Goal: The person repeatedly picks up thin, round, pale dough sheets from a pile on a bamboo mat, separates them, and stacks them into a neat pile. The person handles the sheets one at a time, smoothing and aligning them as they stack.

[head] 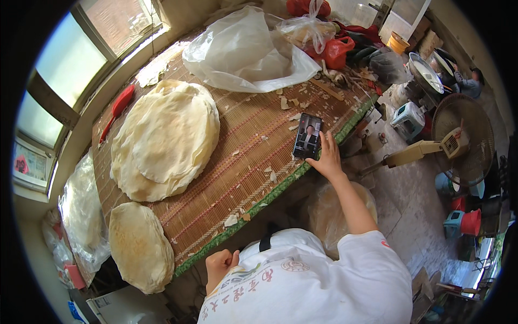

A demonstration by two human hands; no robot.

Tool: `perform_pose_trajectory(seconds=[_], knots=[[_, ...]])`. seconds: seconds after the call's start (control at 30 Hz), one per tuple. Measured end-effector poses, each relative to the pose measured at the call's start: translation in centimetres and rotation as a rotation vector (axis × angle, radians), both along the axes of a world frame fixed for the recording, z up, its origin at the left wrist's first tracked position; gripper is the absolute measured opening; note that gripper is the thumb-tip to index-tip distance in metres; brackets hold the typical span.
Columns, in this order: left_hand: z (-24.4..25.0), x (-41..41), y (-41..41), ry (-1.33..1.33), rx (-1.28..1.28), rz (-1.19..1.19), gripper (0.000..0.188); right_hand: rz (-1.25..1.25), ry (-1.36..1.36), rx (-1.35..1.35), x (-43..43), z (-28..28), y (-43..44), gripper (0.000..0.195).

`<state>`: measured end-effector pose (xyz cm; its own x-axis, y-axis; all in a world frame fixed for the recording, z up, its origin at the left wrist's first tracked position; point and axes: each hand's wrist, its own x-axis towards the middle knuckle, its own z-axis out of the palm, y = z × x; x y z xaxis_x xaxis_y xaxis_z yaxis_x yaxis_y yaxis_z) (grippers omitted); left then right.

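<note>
My right hand (328, 158) is at the green edge of the mat-covered table, thumb and fingers spread along the side of a smartphone (308, 136) with a lit screen. The phone lies on the woven mat (243, 133); whether my fingers grip it cannot be told. Close to my body, my left hand (221, 264) is curled, with nothing visible in it. A large stack of thin round flatbreads (166, 137) lies on the mat at the left. A second stack of flatbreads (139, 247), browner on top, rests at the table's lower left corner. Flatbread crumbs are scattered over the mat.
A clear plastic sheet (243, 52), a red plastic bag (338, 52) and a wooden stick (327, 89) lie along the far side. A red brush-like tool (121, 103) is near the window. To the right stand a fan (463, 139) and stools; a person (469, 84) is beyond.
</note>
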<state>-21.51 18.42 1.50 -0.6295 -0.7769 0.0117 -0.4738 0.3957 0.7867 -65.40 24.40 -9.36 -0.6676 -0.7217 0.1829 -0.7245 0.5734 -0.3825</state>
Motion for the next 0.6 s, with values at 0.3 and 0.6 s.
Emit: perform_pose_trajectory(seconds=[0.3, 0.6], knots=[[0.0, -0.7, 0.4, -0.017, -0.003, 0.025, 0.041, -0.115, -0.061, 0.140, -5.4, 0.8, -3.1, 0.078], [0.0, -0.4, 1.1, -0.019, -0.027, 0.062, 0.040, 0.226, 0.112, 0.235, -6.1, 0.6, -3.8, 0.051]])
